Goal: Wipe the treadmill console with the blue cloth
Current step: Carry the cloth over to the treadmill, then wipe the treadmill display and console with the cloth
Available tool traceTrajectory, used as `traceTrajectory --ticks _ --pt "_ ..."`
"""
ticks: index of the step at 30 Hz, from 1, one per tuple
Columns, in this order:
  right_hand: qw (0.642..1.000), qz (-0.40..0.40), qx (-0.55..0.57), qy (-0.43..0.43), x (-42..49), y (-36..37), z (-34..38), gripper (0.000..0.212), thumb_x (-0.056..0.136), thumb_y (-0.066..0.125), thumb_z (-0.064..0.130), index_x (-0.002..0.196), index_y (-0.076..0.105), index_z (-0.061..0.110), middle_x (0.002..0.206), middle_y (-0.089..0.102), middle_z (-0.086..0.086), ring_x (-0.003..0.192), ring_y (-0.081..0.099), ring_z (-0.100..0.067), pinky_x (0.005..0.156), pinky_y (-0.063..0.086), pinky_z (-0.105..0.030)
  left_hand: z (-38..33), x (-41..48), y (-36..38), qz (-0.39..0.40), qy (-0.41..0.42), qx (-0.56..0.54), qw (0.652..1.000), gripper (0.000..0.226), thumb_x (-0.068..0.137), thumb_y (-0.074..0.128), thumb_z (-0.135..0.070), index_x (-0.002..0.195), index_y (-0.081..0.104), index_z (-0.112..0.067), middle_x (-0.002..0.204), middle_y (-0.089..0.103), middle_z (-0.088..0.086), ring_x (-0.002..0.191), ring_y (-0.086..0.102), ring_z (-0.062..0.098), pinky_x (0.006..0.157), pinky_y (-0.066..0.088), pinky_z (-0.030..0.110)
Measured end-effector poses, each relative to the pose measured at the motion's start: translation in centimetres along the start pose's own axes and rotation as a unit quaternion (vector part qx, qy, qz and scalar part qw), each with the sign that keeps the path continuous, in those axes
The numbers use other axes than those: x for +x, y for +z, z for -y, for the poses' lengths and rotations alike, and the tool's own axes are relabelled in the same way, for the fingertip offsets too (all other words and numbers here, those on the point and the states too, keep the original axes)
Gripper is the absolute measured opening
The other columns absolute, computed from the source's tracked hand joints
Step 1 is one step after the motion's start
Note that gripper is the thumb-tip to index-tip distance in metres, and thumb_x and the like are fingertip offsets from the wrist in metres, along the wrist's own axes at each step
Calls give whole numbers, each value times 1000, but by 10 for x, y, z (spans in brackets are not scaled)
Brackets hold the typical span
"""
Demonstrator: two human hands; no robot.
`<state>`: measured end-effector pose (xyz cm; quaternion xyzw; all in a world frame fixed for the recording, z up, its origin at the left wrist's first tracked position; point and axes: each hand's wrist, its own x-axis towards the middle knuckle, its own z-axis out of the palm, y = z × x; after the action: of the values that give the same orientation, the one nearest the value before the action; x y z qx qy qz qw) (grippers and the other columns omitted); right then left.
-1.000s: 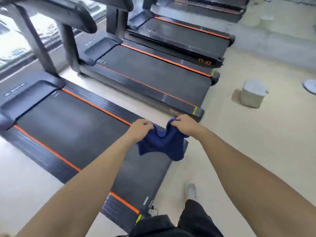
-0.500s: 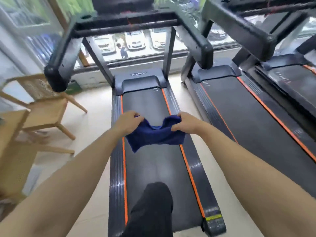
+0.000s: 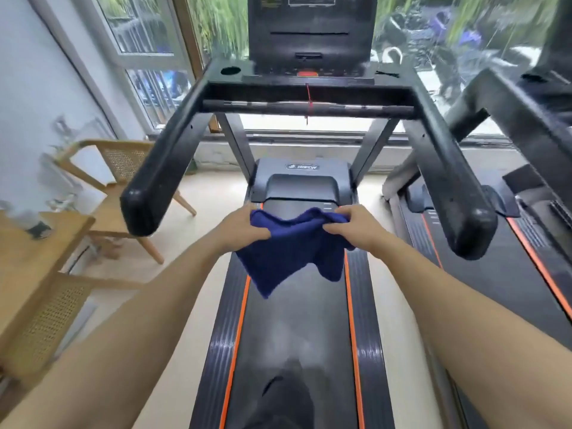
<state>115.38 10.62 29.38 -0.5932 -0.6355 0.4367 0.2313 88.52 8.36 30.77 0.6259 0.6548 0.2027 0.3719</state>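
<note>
A dark blue cloth point(image 3: 291, 249) hangs between both hands above the treadmill belt point(image 3: 297, 320). My left hand point(image 3: 244, 230) grips its left edge and my right hand point(image 3: 353, 227) grips its right edge; the lower corner droops down. The black treadmill console point(image 3: 312, 35) stands ahead at the top of the view, well beyond the hands, with a red button point(image 3: 307, 73) at its base and a cup hole at its left. Two black handrails point(image 3: 164, 162) reach back toward me on either side.
A second treadmill point(image 3: 526, 236) stands close on the right. Wooden wicker chairs point(image 3: 120, 187) and a wooden table point(image 3: 34, 243) are on the left by the white wall. Windows lie behind the console. My dark-trousered leg point(image 3: 284, 397) is on the belt.
The view has swung from the row of treadmills to face this one and has come closer to the console. Both hands still hold the cloth, now spread a little wider.
</note>
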Motion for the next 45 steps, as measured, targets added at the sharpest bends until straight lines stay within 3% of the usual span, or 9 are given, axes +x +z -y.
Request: traceTrajectory --ticks 6,10,13,17,24,28,32,36,45 --pt "999 -42 -26 -17 78 -69 114 6 88 61 13 86 59 8 75 61 -2 69 56 -22 56 43 -29 -75 74 -99 -25 -9 13 1000 28 74 69 -20 96 54 -13 87 62 5 78 61 26 60 48 32" --pt "994 -73 -76 -30 124 -105 172 23 91 58 20 73 47 26 72 55 4 69 53 -23 54 39 -28 -115 122 -143 -87 -10 40 995 15 85 63 -16 98 57 -11 90 63 7 78 57 25 58 41 31" --pt "993 -75 -86 -40 162 -125 194 8 95 56 20 87 55 21 84 62 -1 74 57 -23 46 38 -21 -135 166 -168 -138 7 52 989 24 83 59 -28 101 65 -14 93 69 5 89 63 29 71 47 35" --pt "995 -50 -58 -65 222 -149 206 10 95 58 20 86 63 18 78 66 1 73 60 -19 58 46 -27 -156 228 -193 -170 0 66 983 9 89 60 -25 90 56 -18 90 64 4 85 58 29 69 39 33" --pt "996 25 56 -66 357 -201 223 19 88 67 26 91 74 8 81 72 -3 73 61 -15 71 47 -33 -191 346 -233 -203 6 47 978 13 88 58 -21 78 50 -24 83 63 4 80 59 28 65 44 36" --pt "992 59 61 -90 429 -232 243 16 91 66 21 85 70 7 74 67 2 67 55 -11 67 41 -31 -214 414 -259 -213 -1 68 975 7 90 57 -28 89 54 -21 88 63 2 86 59 28 73 44 38" --pt "992 46 47 -106 500 -251 259 16 94 62 18 88 68 5 78 67 2 70 55 -11 67 43 -32 -234 470 -280 -243 4 44 969 7 90 58 -27 88 52 -24 86 59 2 82 55 25 65 35 34" --pt "992 55 4 -114 556 -252 275 22 96 50 16 94 63 -1 83 63 -2 76 51 -15 73 42 -36 -245 520 -296 -254 23 28 966 11 85 64 -30 91 58 -23 81 61 -8 80 58 18 63 40 30" --pt "991 -1 117 -68 638 -248 318 8 89 64 6 95 58 8 84 61 0 78 56 -13 71 44 -26 -238 637 -350 -323 121 46 937 17 74 63 -41 88 56 -36 86 59 -15 87 57 16 75 49 34"
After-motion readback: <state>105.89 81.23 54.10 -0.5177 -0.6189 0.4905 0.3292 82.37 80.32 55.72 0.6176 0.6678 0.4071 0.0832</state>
